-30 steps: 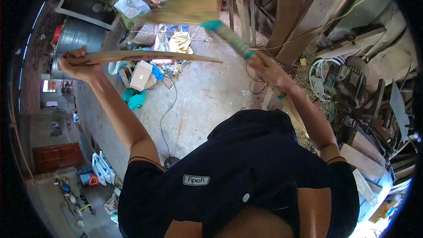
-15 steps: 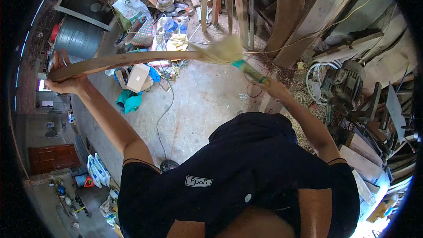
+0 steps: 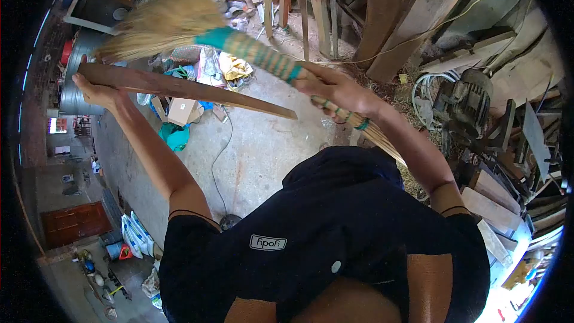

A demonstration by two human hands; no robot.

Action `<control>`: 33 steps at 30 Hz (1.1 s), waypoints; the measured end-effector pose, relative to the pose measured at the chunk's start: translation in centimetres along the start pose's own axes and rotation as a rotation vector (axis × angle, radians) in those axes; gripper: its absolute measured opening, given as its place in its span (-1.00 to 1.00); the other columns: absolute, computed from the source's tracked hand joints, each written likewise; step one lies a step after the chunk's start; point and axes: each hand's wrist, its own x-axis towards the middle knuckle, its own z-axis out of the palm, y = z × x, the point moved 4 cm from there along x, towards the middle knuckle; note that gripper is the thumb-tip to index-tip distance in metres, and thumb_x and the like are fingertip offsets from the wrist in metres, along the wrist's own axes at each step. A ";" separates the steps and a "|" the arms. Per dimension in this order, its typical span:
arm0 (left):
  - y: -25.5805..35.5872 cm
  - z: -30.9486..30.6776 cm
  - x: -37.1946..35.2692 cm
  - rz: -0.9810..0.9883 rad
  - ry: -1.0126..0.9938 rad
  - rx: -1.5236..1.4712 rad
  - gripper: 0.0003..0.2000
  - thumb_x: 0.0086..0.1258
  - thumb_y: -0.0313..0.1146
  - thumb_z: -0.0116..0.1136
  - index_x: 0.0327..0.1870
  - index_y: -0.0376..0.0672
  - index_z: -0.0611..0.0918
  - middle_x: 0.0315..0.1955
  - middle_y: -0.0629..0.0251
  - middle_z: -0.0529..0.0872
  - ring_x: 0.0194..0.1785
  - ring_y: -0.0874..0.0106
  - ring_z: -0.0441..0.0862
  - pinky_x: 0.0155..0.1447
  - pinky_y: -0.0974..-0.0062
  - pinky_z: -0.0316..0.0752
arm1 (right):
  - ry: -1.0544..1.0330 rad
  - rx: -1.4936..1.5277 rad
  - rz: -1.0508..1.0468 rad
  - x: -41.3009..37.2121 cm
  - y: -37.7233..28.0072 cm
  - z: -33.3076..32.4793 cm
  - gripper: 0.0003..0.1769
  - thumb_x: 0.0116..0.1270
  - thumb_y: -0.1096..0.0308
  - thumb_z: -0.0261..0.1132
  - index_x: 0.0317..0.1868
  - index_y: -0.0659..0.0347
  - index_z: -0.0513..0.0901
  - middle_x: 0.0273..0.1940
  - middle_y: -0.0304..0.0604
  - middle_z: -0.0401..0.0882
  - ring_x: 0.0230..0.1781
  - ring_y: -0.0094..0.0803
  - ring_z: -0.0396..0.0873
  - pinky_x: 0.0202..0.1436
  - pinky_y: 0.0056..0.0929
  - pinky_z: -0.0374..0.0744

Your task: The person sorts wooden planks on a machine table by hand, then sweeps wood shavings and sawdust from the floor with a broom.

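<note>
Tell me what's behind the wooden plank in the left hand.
Below the plank, a cardboard box shows; above the plank, a yellowish bundle. Whatever lies directly behind the wood is covered and cannot be seen.

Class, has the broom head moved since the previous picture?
Yes: the broom head went left and up the picture, from right of the cardboard box to above it.

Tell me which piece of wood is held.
The long, narrow plank in the left hand; the boards standing beyond it are in neither hand.
</note>
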 end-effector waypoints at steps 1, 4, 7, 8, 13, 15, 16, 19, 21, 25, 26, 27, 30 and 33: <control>0.1 0.2 -0.3 -0.027 -0.006 0.027 -0.38 0.50 0.08 0.02 0.01 -0.51 0.60 -0.10 0.00 0.67 -0.08 0.13 0.69 0.13 0.07 0.67 | 0.005 0.002 0.000 -0.1 -0.6 0.2 -0.18 0.43 -0.22 0.19 0.51 0.09 0.23 -0.45 -0.31 0.44 -0.62 -0.61 0.41 -0.58 -0.56 0.48; -1.1 -1.3 0.8 -0.051 0.021 0.059 -0.43 0.52 0.04 0.04 -0.05 -0.50 0.63 0.00 -0.08 0.66 -0.08 0.15 0.70 -0.05 0.19 0.71 | -0.052 -0.024 -0.028 0.1 -0.7 0.4 -0.30 0.48 -0.09 0.21 0.46 0.10 0.29 -0.47 -0.34 0.38 -0.65 -0.63 0.35 -0.63 -0.57 0.40; -0.8 -3.1 1.9 -0.038 0.082 0.202 -0.43 0.59 -0.01 -0.07 0.02 -0.55 0.59 -0.02 -0.10 0.66 -0.07 0.11 0.70 -0.04 0.17 0.68 | -0.106 -0.143 0.150 -0.8 4.7 -1.7 -0.31 0.51 -0.07 0.16 0.51 0.04 0.24 -0.44 -0.29 0.46 -0.63 -0.60 0.38 -0.62 -0.51 0.42; -0.4 -3.7 2.0 -0.031 0.096 0.217 -0.43 0.59 -0.01 -0.07 0.02 -0.55 0.59 -0.02 -0.10 0.66 -0.07 0.11 0.70 -0.04 0.17 0.68 | -0.060 -0.206 0.230 -1.8 6.5 -2.5 -0.32 0.50 -0.06 0.17 0.51 -0.01 0.25 -0.44 -0.27 0.47 -0.64 -0.60 0.37 -0.63 -0.50 0.40; 2.5 -4.1 1.6 0.038 0.032 0.257 -0.38 0.60 0.05 -0.14 -0.02 -0.56 0.56 -0.12 -0.12 0.68 -0.14 0.12 0.70 -0.07 0.19 0.67 | 0.081 -1.065 0.275 -3.7 19.9 -8.0 -0.28 0.43 -0.10 0.22 0.52 -0.15 0.26 -0.08 -0.05 0.71 -0.21 -0.19 0.72 -0.19 -0.18 0.64; 2.5 -3.7 1.4 0.020 0.024 0.254 -0.36 0.59 0.06 -0.12 0.01 -0.58 0.54 -0.07 -0.17 0.67 -0.12 0.06 0.71 -0.05 0.13 0.68 | 0.009 -1.106 0.493 -4.3 21.3 -9.4 -0.25 0.45 -0.16 0.17 0.54 -0.11 0.22 -0.07 0.06 0.71 -0.09 -0.09 0.69 0.00 -0.14 0.61; 1.9 -4.0 1.5 0.013 -0.009 0.207 -0.37 0.58 0.06 -0.11 -0.01 -0.57 0.55 -0.09 -0.18 0.67 -0.14 0.06 0.72 -0.07 0.12 0.69 | 0.008 -1.102 0.500 -4.1 21.4 -10.0 -0.25 0.45 -0.16 0.17 0.54 -0.11 0.22 -0.07 0.06 0.71 -0.09 -0.09 0.69 0.00 -0.14 0.61; -0.4 -4.4 1.2 0.050 -0.120 0.109 -0.40 0.57 0.04 -0.10 -0.07 -0.54 0.56 -0.11 -0.21 0.68 -0.19 0.06 0.73 -0.11 0.12 0.70 | 0.191 -0.599 0.263 -4.4 15.7 -9.6 -0.24 0.45 -0.10 0.20 0.55 -0.07 0.21 -0.19 -0.10 0.68 -0.29 -0.29 0.68 -0.19 -0.23 0.63; -1.3 -3.0 0.5 0.102 -0.197 0.042 -0.43 0.57 0.02 -0.09 -0.09 -0.52 0.58 -0.12 -0.22 0.68 -0.20 0.06 0.73 -0.13 0.12 0.70 | 0.212 -0.297 0.207 -4.6 6.2 -6.7 -0.25 0.47 -0.10 0.20 0.56 -0.07 0.19 -0.38 -0.18 0.58 -0.48 -0.49 0.56 -0.33 -0.37 0.59; -3.7 -1.7 -0.1 0.175 -0.073 0.112 -0.47 0.54 0.00 -0.06 -0.12 -0.46 0.63 -0.14 -0.17 0.70 -0.19 0.10 0.74 -0.14 0.13 0.69 | 0.207 -0.245 -0.049 -3.3 -0.1 -3.4 -0.28 0.50 -0.16 0.13 0.55 -0.08 0.23 -0.40 -0.13 0.62 -0.44 -0.46 0.61 -0.26 -0.32 0.63; -4.3 -2.4 0.7 0.275 -0.061 0.119 -0.49 0.54 -0.02 -0.05 -0.12 -0.44 0.64 -0.14 -0.14 0.70 -0.19 0.11 0.74 -0.15 0.13 0.69 | 0.177 -0.340 -0.108 -2.9 -0.5 -2.5 -0.29 0.49 -0.18 0.11 0.54 -0.12 0.23 -0.31 -0.08 0.66 -0.34 -0.36 0.66 -0.17 -0.25 0.64; -4.7 -3.1 1.7 0.105 -0.063 0.085 -0.41 0.50 0.09 -0.07 -0.09 -0.44 0.65 -0.15 -0.10 0.71 -0.19 0.10 0.74 -0.13 0.09 0.69 | 0.147 -0.435 -0.168 -2.7 -0.7 -1.9 -0.29 0.49 -0.20 0.10 0.54 -0.17 0.24 -0.21 -0.02 0.70 -0.25 -0.26 0.71 -0.07 -0.19 0.65; -1.0 -3.2 3.7 0.084 0.027 0.158 -0.48 0.50 -0.12 -0.26 -0.12 -0.45 0.65 -0.21 -0.09 0.71 -0.22 0.14 0.72 -0.12 0.19 0.71 | 0.081 -0.654 -0.036 -1.4 5.5 -1.3 -0.28 0.47 -0.24 0.09 0.55 -0.29 0.19 -0.03 0.05 0.70 -0.06 -0.05 0.70 0.10 -0.06 0.61; 0.7 -7.3 7.7 0.102 0.067 0.106 -0.46 0.45 -0.14 -0.34 -0.12 -0.44 0.65 -0.23 -0.07 0.71 -0.20 0.08 0.73 -0.11 0.13 0.73 | 0.129 -0.892 0.294 -0.5 16.5 -4.1 -0.25 0.41 -0.23 0.12 0.55 -0.38 0.15 0.00 0.09 0.69 0.00 0.05 0.67 0.12 0.00 0.59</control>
